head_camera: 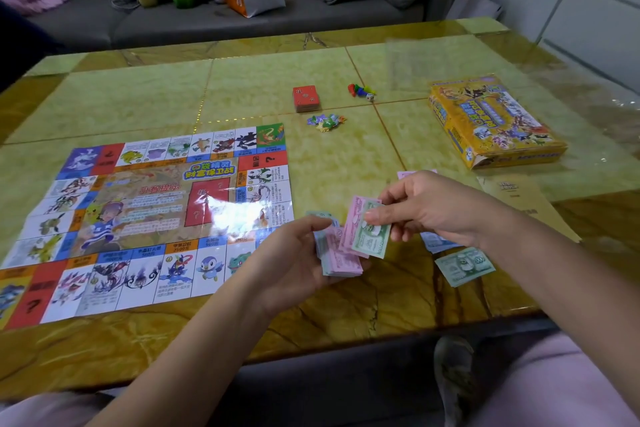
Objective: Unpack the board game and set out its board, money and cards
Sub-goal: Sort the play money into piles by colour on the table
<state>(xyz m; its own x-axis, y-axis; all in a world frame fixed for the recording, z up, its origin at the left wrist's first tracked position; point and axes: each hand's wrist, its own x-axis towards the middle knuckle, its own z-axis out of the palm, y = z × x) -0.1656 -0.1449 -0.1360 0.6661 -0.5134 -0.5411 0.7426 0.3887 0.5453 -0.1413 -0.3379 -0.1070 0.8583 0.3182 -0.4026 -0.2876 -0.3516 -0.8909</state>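
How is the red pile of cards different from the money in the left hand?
The cards lie untouched on the table; the money is gripped in the left hand. The cards are red and squared up; the money is pink and pale blue, with uneven edges. Both are stacks. The right hand pinches two notes.

A green printed paper banknote (370, 241) meets a pink and pale-blue paper banknote stack (341, 262); left of the grip, a many-coloured paper board (138, 211)

Near the yellow marble table (346, 308)'s front edge, left hand (294, 253) grips a pink-and-blue paper money stack (341, 260) — right hand (426, 208) pinches a green banknote (369, 239).
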